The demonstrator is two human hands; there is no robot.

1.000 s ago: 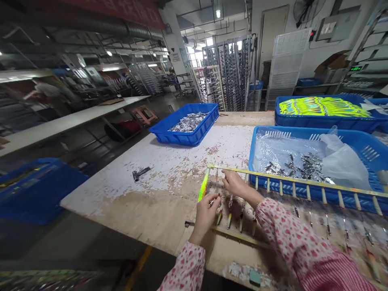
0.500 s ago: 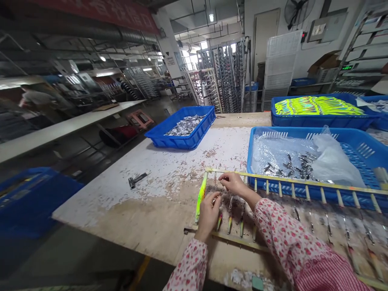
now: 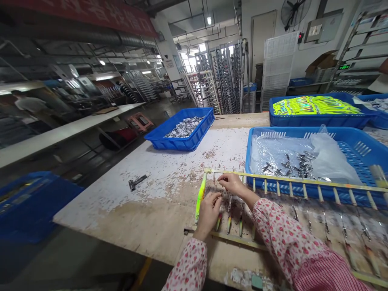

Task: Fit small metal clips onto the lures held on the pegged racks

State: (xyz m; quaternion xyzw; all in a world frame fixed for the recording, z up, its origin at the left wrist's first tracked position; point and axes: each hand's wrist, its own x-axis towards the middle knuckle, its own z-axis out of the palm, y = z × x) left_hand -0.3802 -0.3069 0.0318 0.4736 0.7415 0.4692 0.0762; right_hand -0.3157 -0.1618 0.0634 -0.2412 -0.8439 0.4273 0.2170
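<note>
A long yellow-edged frame [image 3: 273, 178] lies on the worktable, with short pegs along its far bar and small metal pieces strung across it. Inside its left end, my left hand [image 3: 208, 212] is closed, thumb and fingers pinched together. Just beyond it, close to the far bar, my right hand [image 3: 232, 184] also pinches, fingertips pointing left. What either hand grips is too small or hidden to name. Yellow-green tapered pieces [image 3: 229, 225] hang from the near bar beside my left hand. The frame's left end bar [image 3: 200, 198] is bright yellow-green with orange marks.
A blue tray [image 3: 182, 145] of small flat pieces stands at the back left. Behind the frame, a blue basket [image 3: 249, 155] holds plastic sheeting and dark metal pieces [image 3: 303, 163]. Beyond is a tray of neon-yellow pieces [image 3: 315, 106]. A metal T-shaped tool [image 3: 136, 182] lies left.
My hands stay nearly in place at the frame's left end, fingers shifting slightly. The right fingertips have come a little closer to the left hand. The view has moved slightly.
</note>
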